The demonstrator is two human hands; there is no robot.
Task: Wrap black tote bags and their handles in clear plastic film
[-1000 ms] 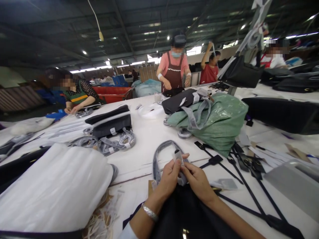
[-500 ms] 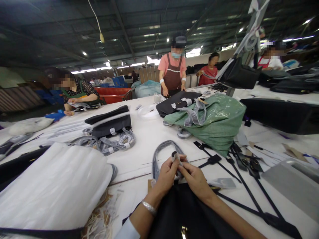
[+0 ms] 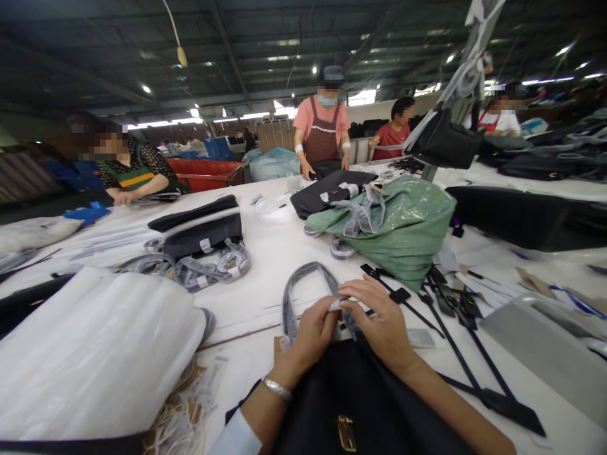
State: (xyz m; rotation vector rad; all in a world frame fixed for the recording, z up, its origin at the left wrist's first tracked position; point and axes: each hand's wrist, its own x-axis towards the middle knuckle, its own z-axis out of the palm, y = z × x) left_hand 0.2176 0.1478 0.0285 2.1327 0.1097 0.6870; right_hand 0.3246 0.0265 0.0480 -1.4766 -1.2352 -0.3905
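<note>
Now, head view: your left hand [image 3: 310, 333] and right hand [image 3: 385, 323] each pinch the grey wrapped handle [image 3: 303, 270], which arches over the tabletop [image 3: 265, 253] just beyond the black bag [image 3: 360, 404]; green sack [image 3: 412, 230] lies farther beyond the bag.

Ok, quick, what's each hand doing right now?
Left hand: closed, pinching the white tab on the wrapped bag handle.
Right hand: at that tab, grip cannot be told.

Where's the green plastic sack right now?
Head view, right of centre on the white table: the green sack lies beyond the right hand, black straps in front of it.
</note>
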